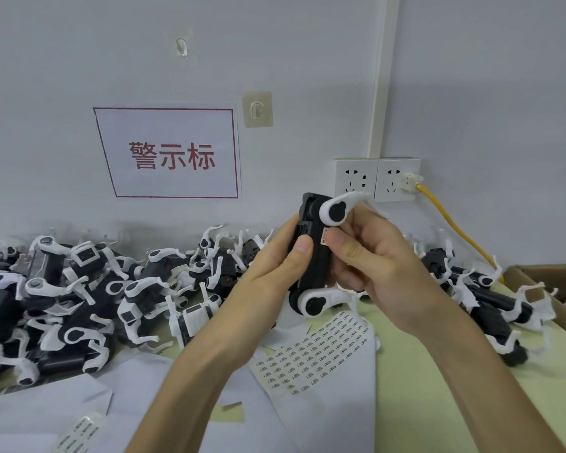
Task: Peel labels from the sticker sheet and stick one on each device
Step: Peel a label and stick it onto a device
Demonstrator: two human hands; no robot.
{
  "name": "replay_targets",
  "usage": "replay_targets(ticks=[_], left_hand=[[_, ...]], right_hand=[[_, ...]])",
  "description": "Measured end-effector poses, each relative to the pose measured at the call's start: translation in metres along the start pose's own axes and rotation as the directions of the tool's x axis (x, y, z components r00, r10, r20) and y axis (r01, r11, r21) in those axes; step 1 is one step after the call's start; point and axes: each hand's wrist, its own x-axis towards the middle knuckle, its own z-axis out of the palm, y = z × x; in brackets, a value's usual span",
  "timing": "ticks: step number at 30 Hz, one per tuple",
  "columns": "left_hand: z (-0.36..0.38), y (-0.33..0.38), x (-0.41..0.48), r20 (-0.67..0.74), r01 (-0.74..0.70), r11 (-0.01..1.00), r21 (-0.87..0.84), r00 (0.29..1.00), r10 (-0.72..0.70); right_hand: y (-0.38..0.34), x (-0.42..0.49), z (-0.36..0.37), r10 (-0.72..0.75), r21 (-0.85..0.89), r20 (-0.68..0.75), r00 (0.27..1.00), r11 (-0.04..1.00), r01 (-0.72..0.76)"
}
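I hold a black device [315,256] with white legs upright in front of me, above the table. My left hand [275,259] grips its left side, thumb across the black body. My right hand [370,256] wraps the right side, and its thumb presses a small label [324,240] onto the body's edge. The sticker sheet [317,351], printed with rows of small labels, lies on the table below my hands. Another strip of labels [76,434] lies at the lower left.
A large heap of black-and-white devices [89,295] fills the table's left side against the wall. More devices [490,302] lie at the right, beside a cardboard box [536,273]. White backing sheets [46,413] cover the front. A yellow cable [451,223] runs from wall sockets [378,179].
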Motion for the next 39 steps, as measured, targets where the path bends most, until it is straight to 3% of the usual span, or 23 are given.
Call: replay_targets(ticks=[4,8,14,16,18,21,23,25,27,31,35,39], left_hand=[[-0.001,-0.001,0.003,-0.028,0.072,0.996,-0.061,0.997,-0.073],[-0.003,-0.001,0.005,-0.098,0.208,0.956,-0.207,0.968,-0.232],[-0.004,-0.001,0.007,-0.159,0.307,0.93,-0.203,0.927,-0.341],[-0.005,-0.002,0.007,-0.144,0.322,0.934,-0.158,0.928,-0.344],[-0.003,-0.003,0.007,-0.091,0.324,0.934,-0.154,0.936,-0.34],[0.001,-0.005,0.005,0.009,0.373,0.916,-0.151,0.927,-0.376],[0.003,-0.008,0.003,0.081,0.417,0.901,-0.122,0.909,-0.409],[0.004,-0.009,0.002,0.141,0.45,0.889,-0.087,0.889,-0.436],[0.003,-0.011,0.002,0.157,0.476,0.877,-0.069,0.873,-0.462],[0.002,-0.016,0.002,0.133,0.517,0.852,-0.076,0.853,-0.505],[0.007,-0.022,0.002,0.168,0.518,0.855,-0.043,0.847,-0.505],[0.007,-0.027,0.005,0.103,0.52,0.854,-0.005,0.85,-0.517]], right_hand=[[0.003,-0.002,-0.001,-0.002,-0.023,0.015,1.0,1.0,0.003],[0.002,-0.004,-0.007,0.099,-0.13,0.096,0.99,0.988,-0.086],[-0.014,-0.01,-0.038,0.215,-0.264,0.193,0.957,0.951,-0.161],[-0.016,-0.011,-0.047,0.185,-0.192,0.133,0.974,0.969,-0.158],[-0.017,-0.009,-0.051,0.119,-0.115,-0.015,0.993,0.986,-0.12],[-0.01,-0.003,-0.048,0.091,-0.225,-0.175,0.98,0.966,-0.13],[-0.002,-0.003,-0.044,0.267,-0.354,-0.097,0.959,0.891,-0.284],[0.002,-0.007,-0.046,0.487,-0.389,0.035,0.873,0.811,-0.437],[0.002,-0.012,-0.05,0.559,-0.357,0.096,0.823,0.791,-0.496],[0.0,-0.014,-0.06,0.515,-0.31,0.149,0.845,0.835,-0.454],[0.006,-0.017,-0.071,0.55,-0.215,0.196,0.812,0.832,-0.511],[0.018,-0.027,-0.103,0.59,-0.07,0.119,0.798,0.807,-0.586]])
